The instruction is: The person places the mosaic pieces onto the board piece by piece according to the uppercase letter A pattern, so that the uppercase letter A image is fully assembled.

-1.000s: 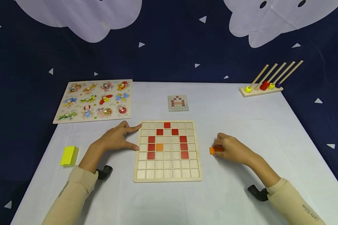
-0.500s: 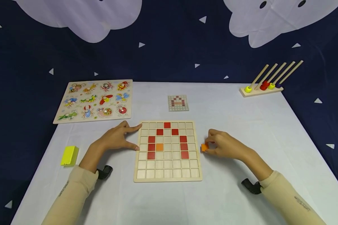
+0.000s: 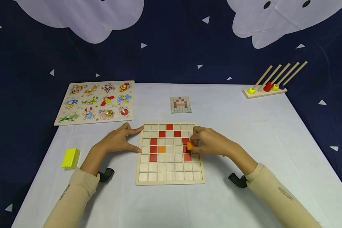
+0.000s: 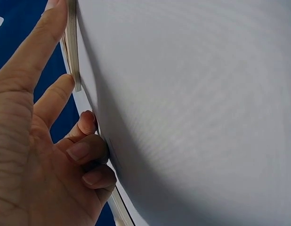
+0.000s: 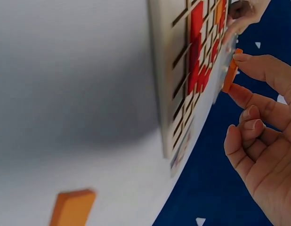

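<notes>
The light wooden grid board [image 3: 170,176] lies flat on the table, with several red tiles [image 3: 153,149] and one orange square tile [image 3: 161,149] in its cells. My left hand [image 3: 117,138] touches the board's left edge with thumb and index finger stretched apart; the other fingers are bent in the left wrist view, holding nothing. Between thumb and index finger my right hand [image 3: 213,141] pinches another orange tile [image 5: 232,70], tilted above the red tiles on the board's right side. A loose orange tile [image 5: 74,207] lies on the table, mostly hidden under my right wrist in the head view.
Behind the board lies a small pattern card [image 3: 180,104]. An insect puzzle board [image 3: 95,101] is at the back left, a yellow block [image 3: 71,158] at the left. At the back right stands a wooden peg rack [image 3: 264,91] with coloured beads.
My right hand has moved left with the orange tile, from the table beside the board to over its right side. My left hand has stayed at the board's left edge.
</notes>
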Available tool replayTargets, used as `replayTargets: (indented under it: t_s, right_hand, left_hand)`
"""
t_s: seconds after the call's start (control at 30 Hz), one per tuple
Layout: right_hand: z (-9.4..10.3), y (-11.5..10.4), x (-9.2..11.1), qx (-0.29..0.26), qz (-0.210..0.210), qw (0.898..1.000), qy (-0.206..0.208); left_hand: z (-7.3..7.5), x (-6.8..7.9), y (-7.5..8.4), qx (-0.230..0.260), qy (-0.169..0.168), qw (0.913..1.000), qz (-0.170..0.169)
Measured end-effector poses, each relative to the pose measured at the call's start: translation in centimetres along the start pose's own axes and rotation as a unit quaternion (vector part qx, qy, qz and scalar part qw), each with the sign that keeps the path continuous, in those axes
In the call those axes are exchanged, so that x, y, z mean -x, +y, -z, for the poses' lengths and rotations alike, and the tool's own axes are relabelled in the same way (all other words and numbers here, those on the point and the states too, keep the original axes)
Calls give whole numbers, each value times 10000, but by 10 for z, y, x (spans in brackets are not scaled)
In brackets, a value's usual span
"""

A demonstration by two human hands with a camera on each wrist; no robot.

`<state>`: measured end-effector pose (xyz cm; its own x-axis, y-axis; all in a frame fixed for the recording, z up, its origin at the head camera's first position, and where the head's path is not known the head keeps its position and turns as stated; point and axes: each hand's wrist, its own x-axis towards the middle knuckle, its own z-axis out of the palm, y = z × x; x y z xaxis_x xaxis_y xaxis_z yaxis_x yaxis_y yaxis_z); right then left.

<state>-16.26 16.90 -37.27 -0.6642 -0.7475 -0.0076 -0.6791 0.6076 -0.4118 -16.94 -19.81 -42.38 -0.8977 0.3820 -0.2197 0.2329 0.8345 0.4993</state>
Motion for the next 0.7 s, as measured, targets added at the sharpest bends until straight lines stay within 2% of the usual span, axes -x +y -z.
replayTargets:
  t_s: [0.4,0.7]
  right_hand:
    - [-6,-18,-30,150,290,9994,-153]
    - [-16,-28,-46,158,171,9982,-558]
  left_hand:
    - [1,1,1,-35,27,10000,-38]
    - [1,1,0,5,-7,10000,-27]
